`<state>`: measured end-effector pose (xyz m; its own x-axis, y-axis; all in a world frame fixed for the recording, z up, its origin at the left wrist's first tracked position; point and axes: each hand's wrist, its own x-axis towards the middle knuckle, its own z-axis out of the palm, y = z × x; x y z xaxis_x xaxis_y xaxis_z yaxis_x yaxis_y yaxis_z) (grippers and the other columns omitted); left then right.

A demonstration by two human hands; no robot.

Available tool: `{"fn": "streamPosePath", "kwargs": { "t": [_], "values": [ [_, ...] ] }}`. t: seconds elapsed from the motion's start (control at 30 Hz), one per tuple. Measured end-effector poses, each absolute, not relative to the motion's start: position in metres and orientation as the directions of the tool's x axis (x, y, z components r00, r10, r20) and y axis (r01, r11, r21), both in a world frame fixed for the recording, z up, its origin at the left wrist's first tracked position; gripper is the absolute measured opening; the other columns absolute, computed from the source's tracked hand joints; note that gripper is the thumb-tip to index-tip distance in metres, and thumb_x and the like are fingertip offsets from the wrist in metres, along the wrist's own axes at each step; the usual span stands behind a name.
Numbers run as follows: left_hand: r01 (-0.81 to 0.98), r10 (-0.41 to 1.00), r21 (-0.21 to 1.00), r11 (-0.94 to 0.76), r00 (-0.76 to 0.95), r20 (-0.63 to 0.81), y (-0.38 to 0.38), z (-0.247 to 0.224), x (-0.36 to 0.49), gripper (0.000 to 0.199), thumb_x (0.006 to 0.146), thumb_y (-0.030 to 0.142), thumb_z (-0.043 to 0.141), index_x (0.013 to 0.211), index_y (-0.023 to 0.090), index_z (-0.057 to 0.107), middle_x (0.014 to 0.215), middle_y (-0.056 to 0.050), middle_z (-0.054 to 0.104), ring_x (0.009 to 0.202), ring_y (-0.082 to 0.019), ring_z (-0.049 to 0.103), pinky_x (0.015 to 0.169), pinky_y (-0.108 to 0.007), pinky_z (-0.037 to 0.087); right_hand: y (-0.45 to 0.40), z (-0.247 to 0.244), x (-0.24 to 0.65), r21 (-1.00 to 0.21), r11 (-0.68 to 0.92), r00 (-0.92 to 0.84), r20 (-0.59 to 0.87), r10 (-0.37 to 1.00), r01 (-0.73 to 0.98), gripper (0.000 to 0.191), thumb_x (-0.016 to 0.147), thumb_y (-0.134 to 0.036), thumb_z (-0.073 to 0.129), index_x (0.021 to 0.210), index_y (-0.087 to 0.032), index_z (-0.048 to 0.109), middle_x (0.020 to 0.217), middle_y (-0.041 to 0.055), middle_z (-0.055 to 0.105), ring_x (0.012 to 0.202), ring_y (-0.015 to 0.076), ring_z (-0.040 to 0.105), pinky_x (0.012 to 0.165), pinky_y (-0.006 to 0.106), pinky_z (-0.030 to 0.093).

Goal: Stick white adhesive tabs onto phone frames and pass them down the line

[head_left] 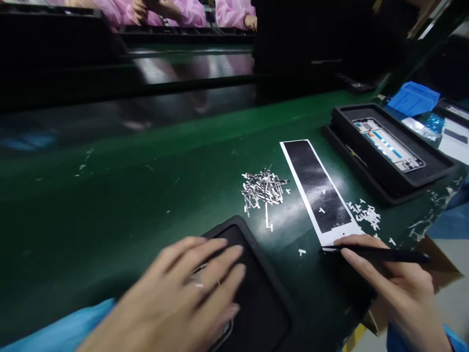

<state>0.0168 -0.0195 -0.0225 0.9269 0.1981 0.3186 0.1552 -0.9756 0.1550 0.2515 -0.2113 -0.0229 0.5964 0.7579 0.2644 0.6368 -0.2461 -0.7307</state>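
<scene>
Beyond the dark green table (198,142), pink sleeves (190,13) of people at work line the far side, with black bins standing before them. On the near side, the person's left hand (190,288) lies blurred over a black tray (264,293), fingers extended and slightly bent above a metal-edged device (227,336) (mostly covered by the palm); whether it grips or merely rests there, one cannot tell. The right hand (406,288) pinches a slim black tool (388,254) between thumb and forefinger, its tip at the near end of a white sheet (340,233) with a dark, finely ribbed panel. Whether that tip touches the sheet cannot be told. Left of the sheet lies a loose heap of thin strips (264,188); to its right, small white scraps (370,216) are scattered. Farther right, stacked black trays (436,156) hold a phone-like frame (388,144), with a blue packet (414,98) just behind. Below the table's edge, near the right hand, shows a cardboard box (445,264).
</scene>
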Motion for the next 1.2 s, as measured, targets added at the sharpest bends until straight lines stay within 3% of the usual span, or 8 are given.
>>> {"fn": "streamPosePath", "kwargs": {
  "t": [0.1,0.17,0.37,0.6,0.77,1.03,1.2],
  "values": [
    [0.008,0.032,0.065,-0.998,0.925,0.380,-0.043,-0.014,0.073,0.040,0.099,0.024,0.028,0.095,0.022,0.067,0.101,0.003,0.070,0.098,-0.016,0.057,0.105,-0.033,0.020,-0.220,-0.027,0.257,-0.718,-0.282,0.605,0.237,0.760,0.636,0.009,0.085,-0.031,0.062,0.093,-0.029,0.066,0.094,-0.0083,0.069,0.088,0.0109,0.065,0.077,0.008,0.049],
    [-0.060,-0.037,0.058,-0.996,0.941,0.337,-0.052,-0.011,0.095,0.039,0.097,0.016,0.027,0.098,0.020,0.067,0.104,0.002,0.070,0.100,-0.016,0.057,0.103,-0.033,0.023,-0.224,-0.027,0.259,-0.748,-0.310,0.654,0.213,0.726,0.587,0.009,0.086,-0.031,0.062,0.093,-0.029,0.066,0.093,-0.0076,0.069,0.086,0.0111,0.066,0.076,0.008,0.049],
    [-0.134,-0.116,0.054,-0.990,0.960,0.254,-0.051,-0.012,0.126,0.031,0.092,0.012,0.036,0.106,0.019,0.063,0.116,0.000,0.064,0.110,-0.020,0.053,0.101,-0.037,0.029,-0.228,-0.022,0.266,-0.789,-0.350,0.789,0.257,0.558,0.505,0.006,0.084,-0.030,0.063,0.086,-0.029,0.069,0.086,-0.0085,0.069,0.078,0.0086,0.066,0.071,0.005,0.049],
    [-0.211,-0.207,-0.009,-0.977,0.946,0.248,-0.050,-0.020,0.155,0.031,0.092,0.009,0.036,0.107,0.015,0.062,0.121,-0.004,0.061,0.115,-0.023,0.052,0.103,-0.040,0.029,-0.226,-0.030,0.272,-0.812,-0.346,0.798,0.224,0.559,0.470,0.006,0.081,-0.029,0.067,0.087,-0.029,0.068,0.085,-0.0092,0.069,0.076,0.0070,0.065,0.073,0.005,0.049],
    [-0.220,-0.217,-0.013,-0.975,0.952,0.214,-0.048,-0.024,0.153,0.028,0.091,0.011,0.039,0.109,0.016,0.061,0.124,-0.004,0.060,0.114,-0.022,0.053,0.103,-0.040,0.028,-0.219,-0.029,0.270,-0.860,-0.323,0.833,0.188,0.521,0.396,0.005,0.081,-0.031,0.068,0.085,-0.029,0.069,0.083,-0.0074,0.070,0.075,0.0084,0.065,0.069,0.006,0.050],
    [-0.211,-0.193,0.048,-0.976,0.948,0.254,-0.047,-0.025,0.153,0.036,0.094,0.011,0.029,0.110,0.016,0.060,0.123,-0.004,0.061,0.112,-0.022,0.054,0.103,-0.040,0.025,-0.221,-0.026,0.274,-0.854,-0.396,0.904,0.177,0.390,0.338,0.010,0.077,-0.037,0.069,0.079,-0.027,0.070,0.078,-0.0055,0.070,0.071,0.0100,0.065,0.061,0.007,0.050],
    [-0.215,-0.201,0.028,-0.976,0.947,0.250,-0.048,-0.025,0.158,0.036,0.094,0.010,0.027,0.112,0.015,0.059,0.121,-0.005,0.062,0.110,-0.022,0.055,0.103,-0.040,0.025,-0.220,-0.027,0.276,-0.848,-0.398,0.894,0.176,0.412,0.350,0.010,0.078,-0.037,0.069,0.079,-0.027,0.070,0.076,-0.0062,0.069,0.069,0.0093,0.064,0.061,0.007,0.050]
  ]
}}
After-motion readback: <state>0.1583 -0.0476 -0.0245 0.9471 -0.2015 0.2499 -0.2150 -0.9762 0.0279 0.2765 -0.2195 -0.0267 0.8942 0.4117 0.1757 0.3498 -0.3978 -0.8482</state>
